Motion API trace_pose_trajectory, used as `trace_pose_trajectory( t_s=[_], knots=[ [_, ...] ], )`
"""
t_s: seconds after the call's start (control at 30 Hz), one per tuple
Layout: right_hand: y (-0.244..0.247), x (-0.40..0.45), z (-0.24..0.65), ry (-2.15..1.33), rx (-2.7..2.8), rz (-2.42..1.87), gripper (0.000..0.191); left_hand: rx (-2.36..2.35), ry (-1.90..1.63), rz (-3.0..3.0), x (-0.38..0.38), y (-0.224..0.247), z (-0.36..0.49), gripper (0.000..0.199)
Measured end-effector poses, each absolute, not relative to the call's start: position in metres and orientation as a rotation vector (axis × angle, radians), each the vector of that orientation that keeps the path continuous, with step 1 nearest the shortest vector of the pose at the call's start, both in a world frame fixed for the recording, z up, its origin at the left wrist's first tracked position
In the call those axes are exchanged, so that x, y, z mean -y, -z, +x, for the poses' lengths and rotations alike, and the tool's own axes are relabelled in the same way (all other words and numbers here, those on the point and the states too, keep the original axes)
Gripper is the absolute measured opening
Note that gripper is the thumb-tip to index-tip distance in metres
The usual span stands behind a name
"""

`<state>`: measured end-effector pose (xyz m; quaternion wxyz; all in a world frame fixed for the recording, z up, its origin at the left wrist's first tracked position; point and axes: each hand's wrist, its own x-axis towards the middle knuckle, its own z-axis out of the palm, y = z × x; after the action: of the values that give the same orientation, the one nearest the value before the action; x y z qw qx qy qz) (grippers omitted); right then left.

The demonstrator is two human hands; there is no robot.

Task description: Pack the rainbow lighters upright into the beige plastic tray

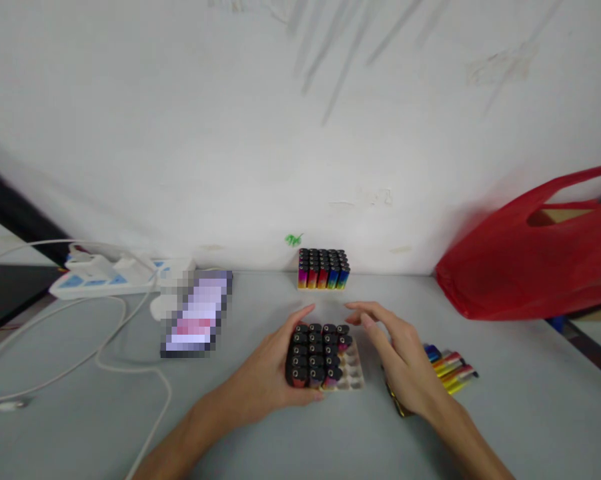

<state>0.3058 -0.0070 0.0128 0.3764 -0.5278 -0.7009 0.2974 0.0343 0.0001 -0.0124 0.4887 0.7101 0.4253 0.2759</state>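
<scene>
A pale tray (356,375) with round pockets sits in front of me, filled on its left and middle with upright black-topped lighters (315,350). Bare pockets show along its right side. Around the tray's left edge curves my left hand (267,370), thumb at the near edge and fingers at the far side. My right hand (405,353) hovers right of the tray, fingers bent and apart, with nothing visible in them. Beside and partly behind it lie several loose colourful lighters (453,370). A dark item with yellow edging (399,403) is mostly hidden under that hand.
A full block of rainbow lighters (323,270) stands against the wall. On the left are a phone (200,313), a power strip (103,277) and looping white cables (125,360). A red bag (530,260) rests at the right edge of the grey table (260,443).
</scene>
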Motion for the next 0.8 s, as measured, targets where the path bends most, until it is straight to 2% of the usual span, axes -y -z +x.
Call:
trace_pose_trajectory(
  t_s=[0.13, 0.3, 0.43, 0.53, 0.67, 0.8],
  knots=[
    [-0.011, 0.003, 0.308, -0.631, 1.702, -1.460, 0.039, -1.025, -0.664, 1.708, 0.000, 0.012, 0.034, 0.125],
    [-0.008, -0.006, 0.322, -0.276, 1.658, -1.664, 0.033, -1.007, -0.655, 1.685, 0.000, 0.012, 0.033, 0.125],
    [-0.013, -0.001, 0.342, 0.098, 1.708, -2.047, 0.031, -0.990, -0.671, 1.664, 0.000, 0.013, 0.034, 0.124],
    [-0.017, 0.012, 0.348, 0.318, 1.844, -2.337, 0.041, -0.977, -0.666, 1.665, 0.000, 0.015, 0.034, 0.125],
    [-0.008, 0.025, 0.341, 0.356, 1.977, -2.365, 0.046, -0.986, -0.662, 1.680, 0.000, 0.016, 0.034, 0.123],
    [0.007, 0.022, 0.331, 0.142, 1.961, -2.136, 0.038, -0.978, -0.687, 1.686, 0.000, 0.015, 0.035, 0.122]
  ],
)
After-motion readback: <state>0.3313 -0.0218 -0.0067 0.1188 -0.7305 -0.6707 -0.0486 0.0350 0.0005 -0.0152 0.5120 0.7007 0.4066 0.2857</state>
